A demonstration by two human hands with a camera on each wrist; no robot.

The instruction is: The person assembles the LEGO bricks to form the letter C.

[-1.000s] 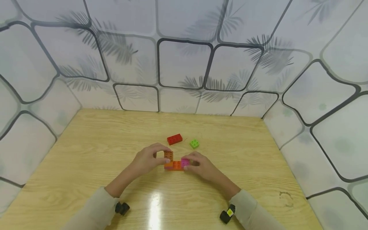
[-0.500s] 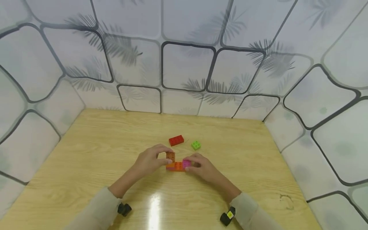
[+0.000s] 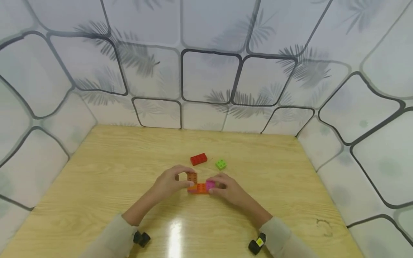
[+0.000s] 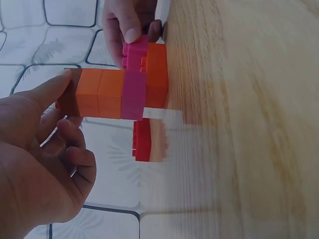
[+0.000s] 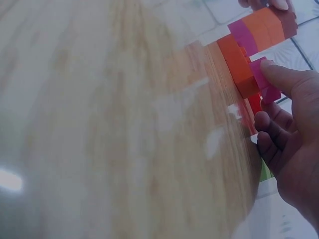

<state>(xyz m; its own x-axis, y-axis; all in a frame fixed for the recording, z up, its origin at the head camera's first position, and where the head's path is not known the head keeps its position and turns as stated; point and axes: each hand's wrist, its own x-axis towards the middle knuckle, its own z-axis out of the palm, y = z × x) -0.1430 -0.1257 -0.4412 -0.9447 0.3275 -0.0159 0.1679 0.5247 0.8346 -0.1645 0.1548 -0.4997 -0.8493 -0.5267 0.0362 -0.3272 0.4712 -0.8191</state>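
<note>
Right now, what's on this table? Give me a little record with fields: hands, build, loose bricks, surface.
Left hand: pinches the brown brick atop the tower
Right hand: pinches a pink brick at the base's right end; whether fully seated, I can't tell
Base: orange, studs up
Tower: purple brick on the base, orange section above, brown on top
Loose: red brick, green brick, beyond the hands
Table: pale wood

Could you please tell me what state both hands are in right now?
Left hand: closed, holding the brown block above the orange blocks.
Right hand: closed, holding the pink block.
</note>
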